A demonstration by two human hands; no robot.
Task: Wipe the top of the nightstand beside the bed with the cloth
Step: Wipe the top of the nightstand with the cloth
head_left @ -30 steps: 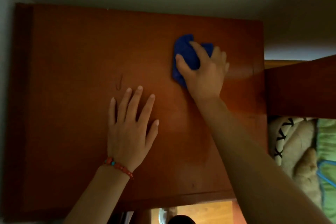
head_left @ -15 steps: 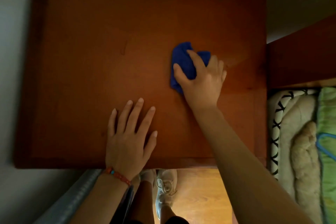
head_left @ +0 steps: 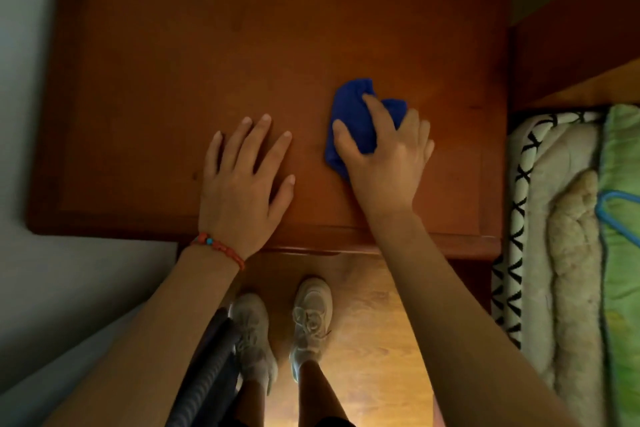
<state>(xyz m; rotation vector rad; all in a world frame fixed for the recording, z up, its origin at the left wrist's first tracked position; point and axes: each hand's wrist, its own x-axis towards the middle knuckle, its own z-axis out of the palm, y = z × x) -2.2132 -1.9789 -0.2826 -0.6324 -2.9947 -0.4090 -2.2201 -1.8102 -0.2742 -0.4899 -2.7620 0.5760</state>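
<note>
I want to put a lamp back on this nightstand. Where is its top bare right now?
Bare: the whole far half of the nightstand, and the near-left part between its left edge and the left hand. Crowded: the near middle, where the left hand lies flat and the right hand presses the blue cloth.

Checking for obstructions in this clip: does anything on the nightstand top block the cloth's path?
Only the left hand, resting flat just left of the blue cloth under the right hand. The rest of the visible nightstand top is bare.
</note>
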